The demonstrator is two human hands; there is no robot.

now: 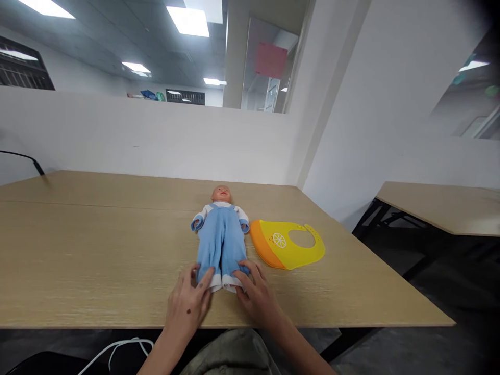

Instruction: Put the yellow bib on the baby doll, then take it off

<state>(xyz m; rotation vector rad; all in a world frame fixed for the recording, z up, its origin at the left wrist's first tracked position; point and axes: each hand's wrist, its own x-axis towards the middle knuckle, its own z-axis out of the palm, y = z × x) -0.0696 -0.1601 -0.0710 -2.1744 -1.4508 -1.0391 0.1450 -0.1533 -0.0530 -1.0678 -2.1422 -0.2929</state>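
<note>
A baby doll (222,224) in blue overalls and a white top with blue cuffs lies on its back on the table, head toward the wall and feet toward me. My left hand (188,298) grips the lower end of its left-side trouser leg, thumb on top and fingers along the outer edge. On the other leg, my right hand (258,292) holds the white hem in the same way, fingers curved over the cloth. Just right of the doll lies a yellow bib (287,255) with an orange pocket and a white citrus-slice print, its neck opening pointing right.
The wooden table (117,250) reaches back to a white wall with windows. A second table (437,205) stands at the right. A thin black cable (23,154) shows at the far left, and a white cable (117,345) hangs below the front edge.
</note>
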